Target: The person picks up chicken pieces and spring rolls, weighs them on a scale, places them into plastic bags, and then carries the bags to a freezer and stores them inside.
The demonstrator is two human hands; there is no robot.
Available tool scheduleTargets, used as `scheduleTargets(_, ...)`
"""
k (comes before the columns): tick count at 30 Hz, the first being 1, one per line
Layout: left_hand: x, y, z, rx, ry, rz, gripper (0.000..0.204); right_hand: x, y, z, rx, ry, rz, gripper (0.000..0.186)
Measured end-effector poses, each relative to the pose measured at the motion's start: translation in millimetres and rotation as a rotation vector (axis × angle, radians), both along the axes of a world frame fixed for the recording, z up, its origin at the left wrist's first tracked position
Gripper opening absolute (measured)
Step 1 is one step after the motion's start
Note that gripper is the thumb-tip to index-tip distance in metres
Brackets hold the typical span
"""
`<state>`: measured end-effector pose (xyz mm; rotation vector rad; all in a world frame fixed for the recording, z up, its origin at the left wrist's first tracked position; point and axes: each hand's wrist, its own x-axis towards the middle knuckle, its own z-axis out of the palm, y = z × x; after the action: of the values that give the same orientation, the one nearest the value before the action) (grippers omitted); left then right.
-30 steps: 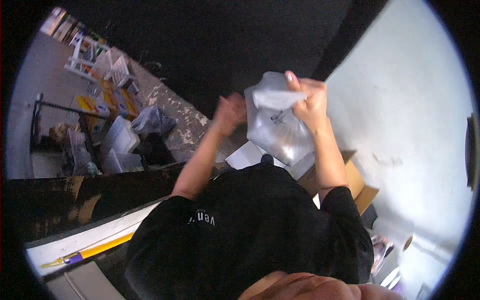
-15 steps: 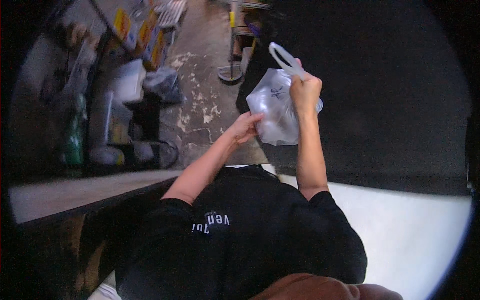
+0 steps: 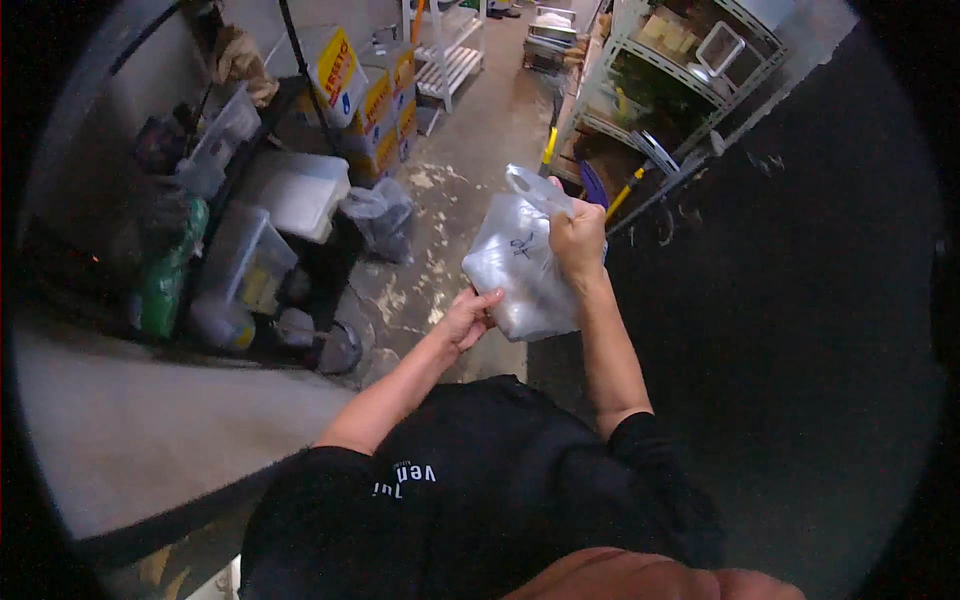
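A bulging, see-through plastic bag with dark handwriting on it hangs before my chest. My right hand is closed round its gathered neck, and a handle loop sticks out above the fist. At the bag's lower left side is my left hand, its thumb on the front and its fingers behind, gripping the edge. Shiny, pale contents show dimly through the plastic; I cannot make out what they are.
On the left, a dark rack carries clear plastic bins and a green bag. Yellow-and-white cartons are stacked beyond, near a white slatted shelf. A metal shelving unit stands far right, beside a dark wall.
My view has swung, bringing the aisle, cartons and metal shelving into sight. The bag sits slightly lower and further left in the picture, held by both hands as before.
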<state>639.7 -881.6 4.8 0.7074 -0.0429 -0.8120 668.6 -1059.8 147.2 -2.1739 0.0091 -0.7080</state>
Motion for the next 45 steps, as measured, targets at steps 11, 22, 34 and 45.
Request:
scheduleTargets(11, 198, -16, -3, -0.111, -0.204, -0.011, 0.076, 248, -30, 4, 0.007, -0.286, 0.235, 0.028)
scheduleTargets(22, 549, -104, -13, -0.122, -0.037, 0.212, 0.081, 519, -49, 9, -0.056, -0.433, 0.447, 0.037)
scheduleTargets(34, 931, -263, -19, -0.093, -0.236, 0.122, 0.074, 879, -230, -6, -0.223, -0.367, 0.138, 0.032)
scheduleTargets(45, 1252, -412, -14, -0.113, -0.237, 0.095, 0.068, 1192, -402, -14, 0.014, -0.056, 0.293, 0.049)
